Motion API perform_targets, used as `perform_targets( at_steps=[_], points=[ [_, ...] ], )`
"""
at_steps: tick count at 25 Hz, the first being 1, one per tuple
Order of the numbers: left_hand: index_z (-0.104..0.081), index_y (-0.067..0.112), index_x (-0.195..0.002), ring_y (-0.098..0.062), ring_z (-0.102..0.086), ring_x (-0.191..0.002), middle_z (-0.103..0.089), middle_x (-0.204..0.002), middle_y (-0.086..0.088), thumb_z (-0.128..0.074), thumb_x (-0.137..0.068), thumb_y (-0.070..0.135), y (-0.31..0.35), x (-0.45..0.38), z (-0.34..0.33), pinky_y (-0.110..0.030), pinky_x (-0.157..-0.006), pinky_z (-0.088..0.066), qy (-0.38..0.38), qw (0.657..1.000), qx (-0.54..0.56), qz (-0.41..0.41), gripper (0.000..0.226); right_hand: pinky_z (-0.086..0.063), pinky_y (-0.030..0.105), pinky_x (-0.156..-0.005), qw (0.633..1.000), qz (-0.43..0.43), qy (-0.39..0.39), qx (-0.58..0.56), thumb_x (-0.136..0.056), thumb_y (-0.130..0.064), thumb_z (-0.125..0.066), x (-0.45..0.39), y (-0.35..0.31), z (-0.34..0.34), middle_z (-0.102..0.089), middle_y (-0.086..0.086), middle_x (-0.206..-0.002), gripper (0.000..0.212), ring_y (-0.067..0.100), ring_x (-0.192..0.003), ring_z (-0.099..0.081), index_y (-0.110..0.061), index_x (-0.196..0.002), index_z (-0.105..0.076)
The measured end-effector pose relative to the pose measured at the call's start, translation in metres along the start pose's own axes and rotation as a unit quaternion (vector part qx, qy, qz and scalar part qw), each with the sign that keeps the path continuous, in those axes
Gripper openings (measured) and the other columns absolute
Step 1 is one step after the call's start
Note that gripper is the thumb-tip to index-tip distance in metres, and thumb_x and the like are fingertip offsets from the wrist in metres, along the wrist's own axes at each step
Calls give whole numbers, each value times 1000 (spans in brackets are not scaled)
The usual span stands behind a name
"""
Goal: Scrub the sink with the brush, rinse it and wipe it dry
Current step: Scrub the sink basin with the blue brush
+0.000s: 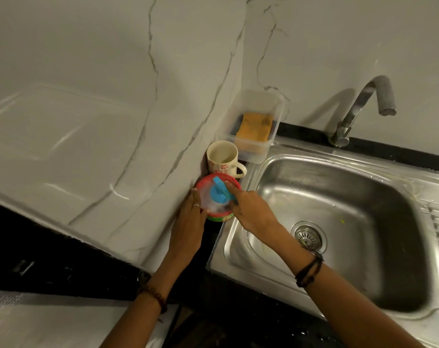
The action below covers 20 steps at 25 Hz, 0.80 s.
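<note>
Left hand steadies the red tub beside the sink, fingers against its side. Right hand pinches the blue brush inside. Brush likely light, stiff and soapy-slick; best held at the handle.

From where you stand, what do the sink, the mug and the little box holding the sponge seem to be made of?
The sink looks like stainless steel: grey, brushed, with bright reflections along its rim. The mug seems glazed ceramic: cream, smooth, with red flower prints. The box appears to be clear plastic, since the orange sponge shows through its thin walls.
</note>
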<state>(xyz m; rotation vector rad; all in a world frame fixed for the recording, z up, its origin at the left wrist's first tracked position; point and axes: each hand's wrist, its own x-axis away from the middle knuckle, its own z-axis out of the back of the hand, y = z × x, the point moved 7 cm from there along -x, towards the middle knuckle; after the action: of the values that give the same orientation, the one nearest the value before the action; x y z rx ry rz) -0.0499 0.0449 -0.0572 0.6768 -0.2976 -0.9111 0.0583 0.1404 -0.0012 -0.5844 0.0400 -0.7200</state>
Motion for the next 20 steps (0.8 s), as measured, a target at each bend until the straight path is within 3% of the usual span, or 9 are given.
perform_targets(
  at_steps=[3, 5, 7, 10, 12, 13, 14, 17, 20],
  points=[
    [-23, 8, -147, -22, -33, -137, -32, -150, -9, -38, -99, 18, 9, 4, 1, -35, -111, -33, 31, 999, -18, -20, 52, -51, 42, -84, 999, 20, -15, -22, -92, -12, -42, 2, -1, 5, -63, 19, -112, 51, 35, -97, -62, -21, -141, -35],
    [-22, 9, -147, -24, -33, -137, -31, -150, -10, -36, -98, 18, 23, 6, 6, -38, -111, -33, 84, 996, 2, -13, 51, -52, 40, -82, 995, 33, 24, -90, -93, -12, -44, 10, 4, 28, -64, 16, -110, 52, 31, -90, -64, -24, -143, -33],
    [-21, 10, -146, -28, -29, -138, -29, -150, -16, -36, -95, 17, 60, 10, 6, -40, -113, -27, 153, 985, -15, -73, 53, -52, 33, -76, 982, 20, 82, -172, -94, -13, -47, 27, 32, 61, -64, 11, -102, 51, 22, -81, -64, -25, -143, -33],
    [-25, 7, -143, -27, -24, -139, -30, -148, -19, -51, -88, 2, 117, 8, -29, -42, -113, -26, 160, 973, -30, -162, 62, -43, 7, -57, 958, -90, 132, -237, -93, -11, -50, 55, 123, 82, -61, 1, -82, 40, -5, -58, -58, -22, -131, -46],
    [-31, 7, -141, -26, -26, -137, -35, -147, -16, -56, -81, 5, 147, 1, -82, -45, -112, -28, 85, 969, -76, -219, 65, -40, 7, -46, 932, -222, 149, -245, -90, -8, -52, 72, 220, 77, -61, 4, -78, 31, -1, -46, -53, -9, -121, -56],
    [-35, 7, -140, -27, -30, -136, -38, -145, -15, -62, -77, 9, 156, -2, -114, -45, -111, -29, 35, 959, -128, -249, 68, -43, 11, -48, 909, -296, 158, -248, -90, -8, -51, 82, 267, 72, -60, 7, -80, 30, 4, -50, -52, -3, -119, -58],
    [-40, 7, -137, -29, -35, -135, -41, -143, -15, -70, -72, 14, 159, -6, -145, -46, -109, -28, -20, 943, -190, -272, 72, -49, 24, -58, 878, -367, 175, -254, -90, -10, -50, 93, 311, 69, -60, 11, -84, 31, 14, -59, -56, 0, -118, -58],
    [-53, 5, -129, -33, -37, -133, -48, -138, -17, -82, -58, 21, 131, -30, -196, -49, -108, -21, -100, 898, -344, -254, 78, -44, 43, -91, 800, -528, 190, -214, -96, -16, -43, 111, 392, 45, -57, 26, -117, 35, 41, -108, -55, 7, -122, -49],
    [-57, 5, -125, -35, -41, -131, -49, -136, -20, -76, -63, 20, 104, -51, -192, -51, -113, -11, -76, 857, -449, -241, 67, -41, 43, -97, 825, -504, 143, -211, -98, -15, -32, 67, 352, -6, -51, 27, -127, 39, 41, -117, -49, 5, -130, -41]
  ],
)
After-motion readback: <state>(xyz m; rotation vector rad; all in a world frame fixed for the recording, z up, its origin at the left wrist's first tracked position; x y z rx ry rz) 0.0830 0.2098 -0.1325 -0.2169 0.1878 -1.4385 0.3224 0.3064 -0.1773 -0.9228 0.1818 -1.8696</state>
